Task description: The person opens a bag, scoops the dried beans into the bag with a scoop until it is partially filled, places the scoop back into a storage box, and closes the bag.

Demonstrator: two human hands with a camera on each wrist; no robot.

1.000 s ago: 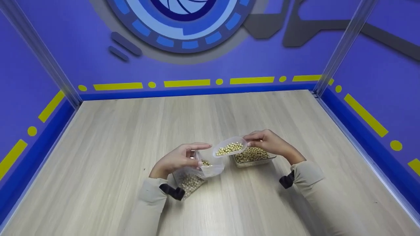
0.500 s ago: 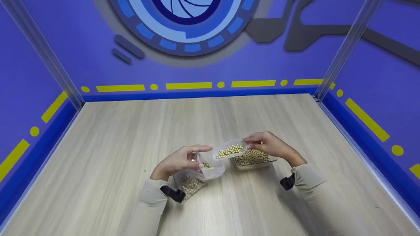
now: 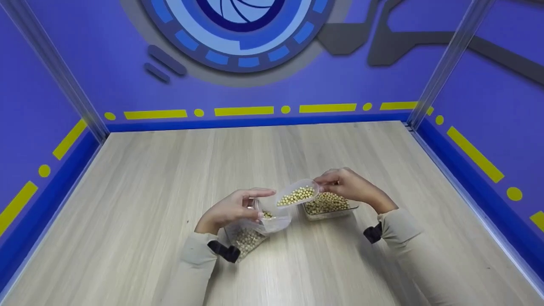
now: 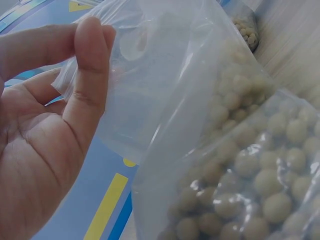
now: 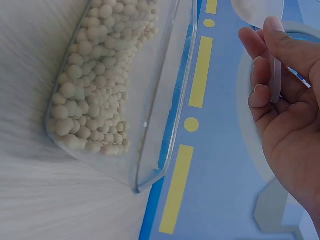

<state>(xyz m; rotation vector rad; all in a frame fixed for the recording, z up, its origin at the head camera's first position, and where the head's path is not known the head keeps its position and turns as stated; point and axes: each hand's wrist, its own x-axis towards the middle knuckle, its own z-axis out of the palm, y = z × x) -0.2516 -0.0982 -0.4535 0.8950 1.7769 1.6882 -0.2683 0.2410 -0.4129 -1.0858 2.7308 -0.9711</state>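
Note:
My left hand [image 3: 228, 209] pinches the rim of a clear plastic bag [image 4: 165, 115], its mouth held apart. Round, pale yellow beans [image 4: 277, 207] fill the bag's lower part, which lies towards me in the head view. In my right hand [image 3: 350, 185], thumb and curled fingers grip the handle of a translucent scoop [image 3: 284, 193]; the right wrist view shows that handle [image 5: 275, 80] between them. A heap of beans [image 3: 298, 195] sits in the scoop, whose tip overlaps the bag's mouth. Below my right hand stands a clear rectangular container [image 3: 325, 216], partly full of beans [image 5: 95, 85].
The wood-grain table [image 3: 170, 178] carries the bag and the container. Blue printed panels [image 3: 255, 93] close off the back and both sides, with metal posts [image 3: 444, 63] at the corners. Black bands [image 3: 224, 251] are on both sleeves.
The head view has shifted slightly. The scoop has tipped a little towards the bag, and its beans lie slightly nearer the tip. My left hand keeps its hold on the bag.

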